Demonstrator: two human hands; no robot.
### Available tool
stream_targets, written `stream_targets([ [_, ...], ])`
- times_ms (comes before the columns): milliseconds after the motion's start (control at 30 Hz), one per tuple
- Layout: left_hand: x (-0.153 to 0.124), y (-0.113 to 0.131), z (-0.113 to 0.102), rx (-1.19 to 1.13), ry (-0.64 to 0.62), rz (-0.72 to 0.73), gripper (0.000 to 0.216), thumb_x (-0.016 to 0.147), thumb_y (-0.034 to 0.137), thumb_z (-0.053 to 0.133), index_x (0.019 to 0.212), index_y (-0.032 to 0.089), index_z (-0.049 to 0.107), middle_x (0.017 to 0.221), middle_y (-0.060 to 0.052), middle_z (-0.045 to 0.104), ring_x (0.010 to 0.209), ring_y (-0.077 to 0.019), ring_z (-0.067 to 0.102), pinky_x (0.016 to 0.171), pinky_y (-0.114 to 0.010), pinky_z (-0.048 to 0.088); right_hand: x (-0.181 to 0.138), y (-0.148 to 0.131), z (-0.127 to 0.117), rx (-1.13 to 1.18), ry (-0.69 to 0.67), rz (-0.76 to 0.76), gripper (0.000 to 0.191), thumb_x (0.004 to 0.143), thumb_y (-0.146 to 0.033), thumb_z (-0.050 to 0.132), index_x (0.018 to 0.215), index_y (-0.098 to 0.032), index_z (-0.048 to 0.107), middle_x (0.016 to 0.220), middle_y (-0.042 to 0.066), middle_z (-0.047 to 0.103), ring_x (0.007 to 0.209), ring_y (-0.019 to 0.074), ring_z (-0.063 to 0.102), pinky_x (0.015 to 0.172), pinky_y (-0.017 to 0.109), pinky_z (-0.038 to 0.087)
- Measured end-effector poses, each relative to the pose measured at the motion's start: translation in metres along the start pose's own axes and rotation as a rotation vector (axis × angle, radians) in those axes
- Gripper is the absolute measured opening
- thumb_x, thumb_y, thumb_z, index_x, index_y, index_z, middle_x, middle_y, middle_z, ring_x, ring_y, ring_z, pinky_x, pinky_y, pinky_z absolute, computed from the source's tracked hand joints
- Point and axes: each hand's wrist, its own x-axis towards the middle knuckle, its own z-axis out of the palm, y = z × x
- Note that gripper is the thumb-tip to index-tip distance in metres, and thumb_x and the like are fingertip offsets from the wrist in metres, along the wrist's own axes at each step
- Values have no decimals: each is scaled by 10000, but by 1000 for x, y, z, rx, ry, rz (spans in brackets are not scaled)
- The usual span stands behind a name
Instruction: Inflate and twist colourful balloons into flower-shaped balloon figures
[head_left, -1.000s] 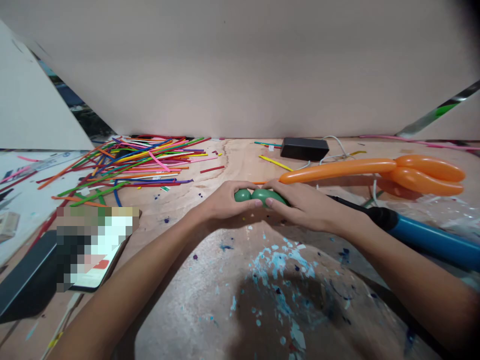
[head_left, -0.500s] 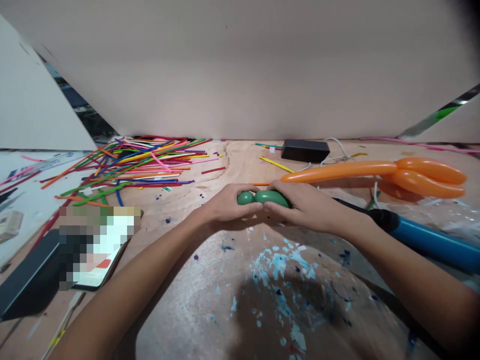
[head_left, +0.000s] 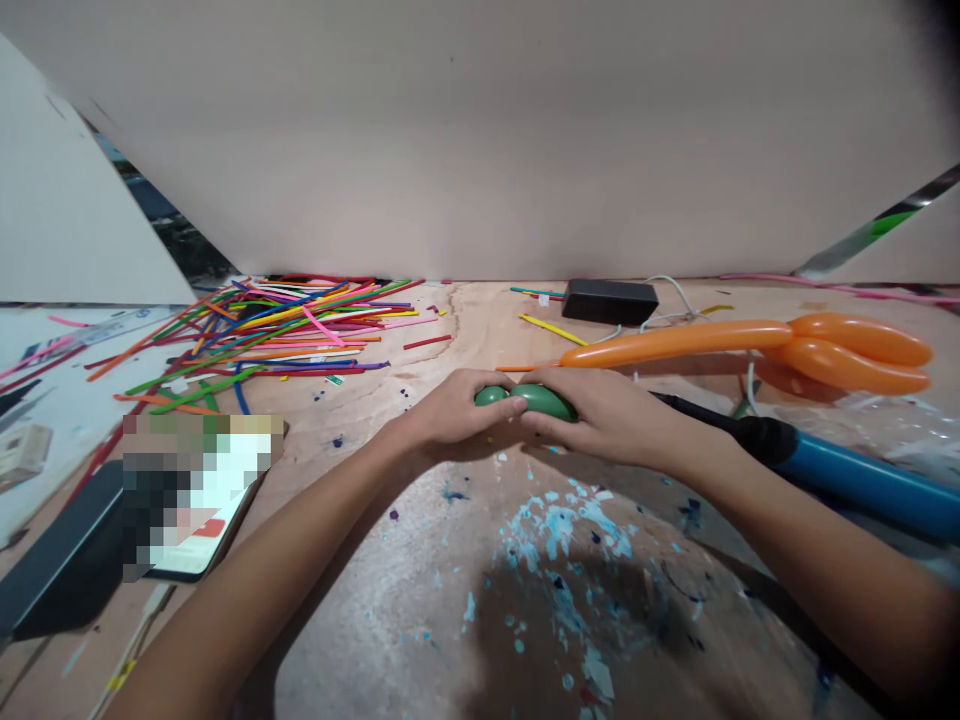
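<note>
Between my two hands, low over the middle of the table, is a green balloon (head_left: 546, 402) pinched into a small left part and a longer right part. My left hand (head_left: 457, 408) is closed around the smaller part, its thumb tip lying by the narrow pinch. My right hand (head_left: 600, 412) grips the longer part, fingers behind and thumb below. Just beyond my right hand lies an orange twisted balloon (head_left: 690, 345), with a long straight stem and looped lobes at its right end. Beside my right forearm rests a blue and black balloon pump (head_left: 862, 480).
A heap of uninflated long balloons (head_left: 315, 315) spreads at the back left. A phone (head_left: 217, 500) leans in a dark stand (head_left: 67, 560) at left. A black box (head_left: 610, 301) with a white cable stands near the back panel (head_left: 480, 150). Blue paint flecks mark the table (head_left: 360, 600).
My left thumb has shifted slightly right, over the pinch in the green balloon. My right thumb has moved a little lower. Both hands keep their hold.
</note>
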Motion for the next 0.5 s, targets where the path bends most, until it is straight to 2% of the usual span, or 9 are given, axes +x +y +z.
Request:
stream_targets([
  [100, -1, 0, 0, 30, -13, 12, 414, 891, 497, 485, 961, 145, 691, 864, -43, 684, 794, -160, 594, 724, -269, 429, 0, -1, -1, -22, -4, 5, 409, 928, -539, 421, 907, -176, 610, 848, 85, 665, 776, 224, 593, 662, 304, 370],
  [267, 1, 11, -14, 165, -6, 70, 533, 952, 545, 320, 1037, 159, 679, 959, -72, 694, 852, -182, 610, 779, -299, 446, 1, 0, 0, -102, 3, 4, 354, 926, -491, 428, 922, -177, 591, 848, 85, 664, 729, 211, 579, 621, 288, 331],
  [333, -4, 22, -32, 256, 53, 42, 550, 955, 552, 296, 1143, 173, 648, 1064, -87, 688, 940, -205, 614, 838, -324, 453, 1, 1, -1, -139, -17, 17, 366, 928, -488, 415, 920, -169, 595, 824, 92, 662, 695, 207, 574, 601, 287, 319],
  [400, -17, 33, -57, 356, 125, -49, 562, 948, 560, 305, 1252, 183, 591, 1210, -97, 650, 1061, -232, 598, 909, -343, 445, 1, 2, -4, -167, -33, 34, 388, 929, -494, 404, 901, -161, 601, 799, 103, 662, 678, 210, 572, 589, 292, 318],
  [500, -60, 35, -100, 586, 165, -303, 626, 901, 608, 366, 1372, 214, 492, 1389, -92, 548, 1179, -277, 561, 972, -374, 420, 0, 0, -11, -153, -36, 46, 392, 929, -483, 401, 937, -158, 620, 806, 111, 670, 698, 216, 587, 598, 299, 341],
])
